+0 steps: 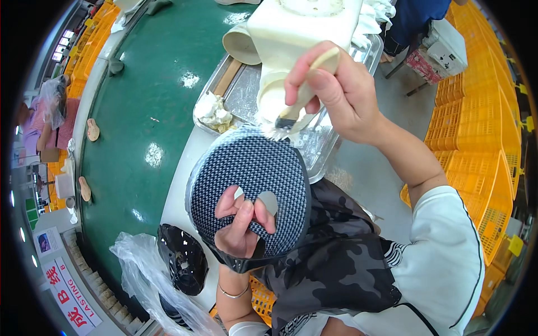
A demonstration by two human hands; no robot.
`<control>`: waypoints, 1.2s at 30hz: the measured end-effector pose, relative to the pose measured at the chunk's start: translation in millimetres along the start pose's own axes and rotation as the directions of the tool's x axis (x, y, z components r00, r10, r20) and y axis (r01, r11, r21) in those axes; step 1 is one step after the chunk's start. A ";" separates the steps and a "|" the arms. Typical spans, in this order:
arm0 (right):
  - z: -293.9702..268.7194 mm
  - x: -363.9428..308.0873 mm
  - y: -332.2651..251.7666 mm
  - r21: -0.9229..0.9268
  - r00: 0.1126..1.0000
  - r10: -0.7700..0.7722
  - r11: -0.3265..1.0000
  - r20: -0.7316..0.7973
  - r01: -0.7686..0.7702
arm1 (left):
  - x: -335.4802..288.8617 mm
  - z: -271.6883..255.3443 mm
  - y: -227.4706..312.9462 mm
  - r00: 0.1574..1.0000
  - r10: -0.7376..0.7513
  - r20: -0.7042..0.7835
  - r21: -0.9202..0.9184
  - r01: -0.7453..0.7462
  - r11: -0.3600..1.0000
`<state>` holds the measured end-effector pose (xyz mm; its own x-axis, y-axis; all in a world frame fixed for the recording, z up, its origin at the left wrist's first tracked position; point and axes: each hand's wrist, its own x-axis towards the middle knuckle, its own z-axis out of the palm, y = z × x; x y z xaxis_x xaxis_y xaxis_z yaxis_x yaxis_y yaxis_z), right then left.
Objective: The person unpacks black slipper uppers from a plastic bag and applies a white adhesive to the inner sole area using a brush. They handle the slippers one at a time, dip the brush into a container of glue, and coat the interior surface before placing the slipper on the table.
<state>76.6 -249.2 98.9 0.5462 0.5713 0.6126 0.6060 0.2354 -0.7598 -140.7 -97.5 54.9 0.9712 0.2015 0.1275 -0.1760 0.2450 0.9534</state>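
Observation:
My left hand (238, 232) grips a rounded black-and-white woven piece (246, 162) that looks like a shoe upper. Its fingers and thumb close around the strip between the cut-out openings, and the dark rim of the piece curves below. In my right hand (342, 89) is a brush with a pale wooden handle (328, 59). The brush slants down, and its white-coated bristles (274, 133) touch the far edge of the upper. Just beyond the bristles stands a pale cup (273, 95), partly hidden by my right hand.
Under the cup lies a metal tray (246, 89) with a crumpled white wad (214, 112) and a cream machine (302, 28). A green conveyor belt (151, 101) runs along the left. Black glossy pieces (182, 260) and clear plastic (137, 260) lie near left. Yellow crates (471, 112) line the right.

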 end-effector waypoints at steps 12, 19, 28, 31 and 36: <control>9.6 16.8 -12.5 0.145 0.977 -0.049 0.986 -0.210 0.080 | 5.5 26.5 5.1 0.985 -0.105 -0.138 0.067 0.115 0.991; 2.3 -10.7 -20.9 0.132 0.977 0.190 0.975 -0.096 -0.176 | 13.2 23.5 -7.3 0.950 0.118 -0.289 0.249 -0.044 0.967; 7.2 -1.9 -15.8 0.239 0.972 0.083 0.971 -0.220 -0.029 | 26.2 39.7 -16.3 0.910 0.254 -0.327 0.482 -0.071 0.873; 7.5 -10.1 -16.5 0.259 0.958 0.260 0.940 -0.119 -0.223 | 32.9 39.3 -15.3 0.896 0.297 -0.330 0.567 -0.064 0.822; 1.9 -13.9 -28.9 0.209 0.932 0.360 0.916 -0.055 -0.341 | 30.7 21.9 -37.2 0.888 0.406 -0.217 0.740 -0.121 0.662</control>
<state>50.3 -262.5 111.9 0.7584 0.5737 0.3094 0.2478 0.1853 -0.9509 -100.8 -121.2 29.4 0.7557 0.4845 0.4406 -0.1150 -0.5642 0.8176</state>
